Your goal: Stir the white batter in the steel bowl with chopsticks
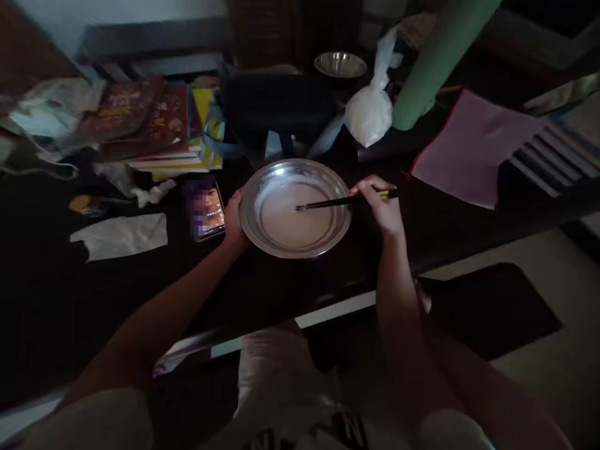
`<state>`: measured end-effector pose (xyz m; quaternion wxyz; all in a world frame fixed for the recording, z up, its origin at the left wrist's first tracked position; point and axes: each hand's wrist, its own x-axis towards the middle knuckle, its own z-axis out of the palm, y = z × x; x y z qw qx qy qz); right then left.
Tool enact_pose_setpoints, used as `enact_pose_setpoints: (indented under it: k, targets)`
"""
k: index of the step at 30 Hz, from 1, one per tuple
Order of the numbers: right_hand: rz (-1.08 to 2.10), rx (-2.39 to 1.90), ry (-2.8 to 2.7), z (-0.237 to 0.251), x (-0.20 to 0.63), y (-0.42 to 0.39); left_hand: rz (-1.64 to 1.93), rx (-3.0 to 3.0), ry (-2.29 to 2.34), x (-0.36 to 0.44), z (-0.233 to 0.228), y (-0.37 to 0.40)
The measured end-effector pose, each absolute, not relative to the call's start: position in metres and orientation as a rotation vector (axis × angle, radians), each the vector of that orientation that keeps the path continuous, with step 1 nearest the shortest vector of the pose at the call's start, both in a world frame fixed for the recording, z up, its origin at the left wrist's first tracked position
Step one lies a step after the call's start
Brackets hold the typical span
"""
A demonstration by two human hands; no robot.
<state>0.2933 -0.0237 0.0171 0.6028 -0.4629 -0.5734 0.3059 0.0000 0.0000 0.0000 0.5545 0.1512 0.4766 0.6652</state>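
Observation:
A shiny metal bowl (pixel 296 252) sits on the dark table in front of me, with a pale, cloudy layer (pixel 290 226) in its bottom. My left hand (pixel 235 222) grips the bowl's left side, its fingers partly hidden behind the rim. In my right hand (pixel 383 205) is a slim dark paintbrush (pixel 328 202), held in a pinch over the right rim. The brush points left, and its tip is at the pale layer near the bowl's middle; whether it touches cannot be made out. A lit phone (pixel 209 209) lies just left of my left hand.
Crumpled white paper (pixel 124 236) lies at the left, below a pile of books (pixel 173 119). Behind the bowl are a knotted white plastic bag (pixel 369 115), a second metal bowl (pixel 340 64) and a green tube (pixel 438 62). A pink cloth (pixel 473 150) lies at the right.

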Motion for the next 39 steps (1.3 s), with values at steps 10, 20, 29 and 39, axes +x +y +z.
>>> enact_pose_setpoints:
  k: [10, 20, 29, 39]
  targets:
    - [0.753, -1.084, -1.434, 0.019, 0.294, -0.027, 1.537, 0.466, 1.080, -0.010, -0.016, 0.000]
    - [0.792, -1.100, -1.414, 0.019, 0.293, -0.027, 1.580, 0.375, 1.105, -0.003, -0.004, -0.003]
    - [0.781, -1.075, -1.415, 0.019, 0.293, -0.027, 1.567, 0.490, 1.097, -0.012, -0.021, 0.001]
    - [0.795, -1.113, -1.432, 0.020, 0.293, -0.028, 1.558, 0.500, 1.095, -0.013, -0.021, 0.001]
